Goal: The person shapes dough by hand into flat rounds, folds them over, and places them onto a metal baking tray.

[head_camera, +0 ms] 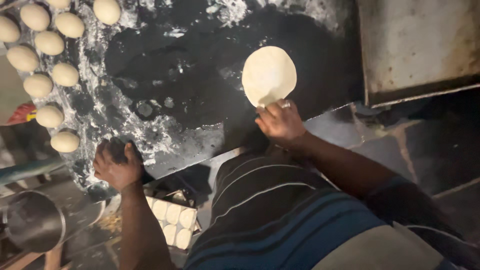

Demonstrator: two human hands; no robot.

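My right hand (pixel 279 121) grips the near edge of a thin flat round of pale dough (pixel 269 75), which lies or hangs over the dark floured work slab (pixel 200 65). A ring shows on one finger. My left hand (pixel 116 164) rests on the slab's near left edge, fingers curled over it, holding nothing that I can see. Several smooth dough balls (pixel 50 42) sit in rows on the floured left part of the slab.
A large flat metal griddle (pixel 420 45) lies at the upper right. A steel cylinder-shaped pot (pixel 35 220) stands at lower left. Below the slab a small box holds several pale round pieces (pixel 172 220). A red object (pixel 20 114) shows at the left edge.
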